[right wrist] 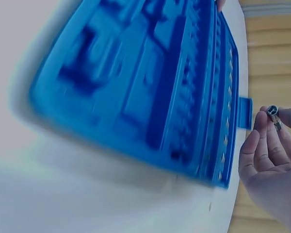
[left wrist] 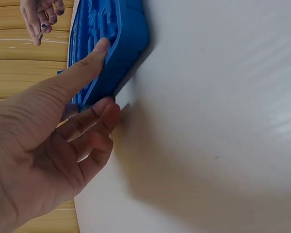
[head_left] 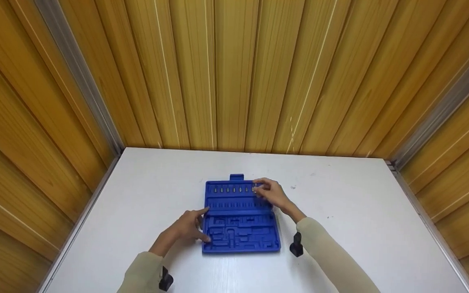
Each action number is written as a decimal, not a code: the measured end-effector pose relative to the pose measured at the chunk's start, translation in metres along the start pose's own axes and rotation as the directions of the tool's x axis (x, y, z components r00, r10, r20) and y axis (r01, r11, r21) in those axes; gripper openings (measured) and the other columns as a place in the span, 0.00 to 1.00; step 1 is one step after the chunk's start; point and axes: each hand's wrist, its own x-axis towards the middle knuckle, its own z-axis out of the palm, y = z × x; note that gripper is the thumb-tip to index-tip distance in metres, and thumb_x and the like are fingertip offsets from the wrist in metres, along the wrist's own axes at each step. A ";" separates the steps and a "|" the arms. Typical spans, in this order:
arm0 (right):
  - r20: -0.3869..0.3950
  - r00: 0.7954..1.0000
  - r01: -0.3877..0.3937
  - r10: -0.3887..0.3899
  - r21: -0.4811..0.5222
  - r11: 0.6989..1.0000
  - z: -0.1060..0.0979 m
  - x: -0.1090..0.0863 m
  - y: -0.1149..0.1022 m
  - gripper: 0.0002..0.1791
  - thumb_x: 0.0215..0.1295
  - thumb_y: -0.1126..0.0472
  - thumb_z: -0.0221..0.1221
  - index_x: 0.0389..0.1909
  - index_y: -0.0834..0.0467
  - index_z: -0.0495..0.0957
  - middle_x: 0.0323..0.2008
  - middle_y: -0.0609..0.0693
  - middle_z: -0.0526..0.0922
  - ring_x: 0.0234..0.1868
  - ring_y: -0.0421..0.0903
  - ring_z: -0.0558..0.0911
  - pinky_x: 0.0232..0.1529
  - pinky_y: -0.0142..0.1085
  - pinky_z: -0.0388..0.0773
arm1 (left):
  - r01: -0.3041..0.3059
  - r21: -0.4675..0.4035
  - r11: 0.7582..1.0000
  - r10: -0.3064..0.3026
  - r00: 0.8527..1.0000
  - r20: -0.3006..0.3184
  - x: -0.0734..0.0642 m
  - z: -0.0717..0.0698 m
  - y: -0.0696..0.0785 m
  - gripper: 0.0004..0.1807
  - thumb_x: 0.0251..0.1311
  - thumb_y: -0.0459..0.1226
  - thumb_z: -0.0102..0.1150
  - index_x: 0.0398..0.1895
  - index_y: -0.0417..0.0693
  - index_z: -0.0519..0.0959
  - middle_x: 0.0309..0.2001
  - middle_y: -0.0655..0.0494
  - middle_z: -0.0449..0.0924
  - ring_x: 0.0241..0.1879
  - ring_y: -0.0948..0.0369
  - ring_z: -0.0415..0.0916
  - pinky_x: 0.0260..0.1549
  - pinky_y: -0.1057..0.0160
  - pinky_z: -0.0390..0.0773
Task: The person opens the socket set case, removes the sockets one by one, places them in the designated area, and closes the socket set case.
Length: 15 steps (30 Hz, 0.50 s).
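Observation:
A blue plastic socket case [head_left: 240, 213] lies unfolded on the white table, its moulded recesses facing up. Along the far half runs a row of several small brass-coloured pegs [head_left: 234, 190]. My left hand [head_left: 187, 224] grips the case's left side. In the left wrist view its thumb [left wrist: 89, 60] presses on the rim while the fingertips touch the outer wall. At the far right corner, my right hand [head_left: 275, 194] pinches a small shiny metal socket [right wrist: 272, 112] between thumb and fingers. The socket's open end shows in the right wrist view, above the case.
The white table [head_left: 340, 228] reaches back to a yellow wood-patterned wall [head_left: 234, 81], with similar walls left and right. A latch tab [head_left: 237, 177] sticks out from the case's far edge. Black wrist mounts [head_left: 296, 245] hang at both sleeves.

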 end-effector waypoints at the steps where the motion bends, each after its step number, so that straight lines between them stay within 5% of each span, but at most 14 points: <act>1: -0.007 1.000 0.000 0.000 -0.005 1.000 -0.005 -0.001 0.001 0.20 0.73 0.65 0.59 0.61 0.71 0.75 0.41 0.70 0.86 0.36 0.47 0.85 0.36 0.36 0.80 | 0.004 -0.028 1.000 -0.004 1.000 0.000 0.000 0.000 0.000 0.58 0.43 0.35 0.83 0.77 0.35 0.59 0.41 0.46 0.79 0.25 0.63 0.77 0.24 0.62 0.81; 7: 0.021 0.999 -0.024 0.025 -0.034 0.999 -0.032 -0.015 0.015 0.22 0.75 0.62 0.58 0.63 0.69 0.74 0.43 0.69 0.84 0.36 0.46 0.84 0.35 0.34 0.79 | 0.031 -0.140 0.990 -0.027 0.999 0.031 -0.003 0.004 -0.001 0.58 0.46 0.29 0.81 0.79 0.35 0.54 0.41 0.43 0.77 0.24 0.61 0.82 0.25 0.60 0.85; 15: 0.054 0.997 -0.060 0.062 -0.044 0.997 -0.057 -0.029 0.028 0.26 0.72 0.62 0.61 0.67 0.68 0.70 0.44 0.63 0.83 0.38 0.41 0.80 0.38 0.36 0.77 | -0.003 -0.052 0.999 0.002 1.000 -0.019 -0.002 0.003 0.000 0.57 0.44 0.33 0.83 0.77 0.33 0.58 0.35 0.45 0.81 0.30 0.62 0.75 0.34 0.64 0.79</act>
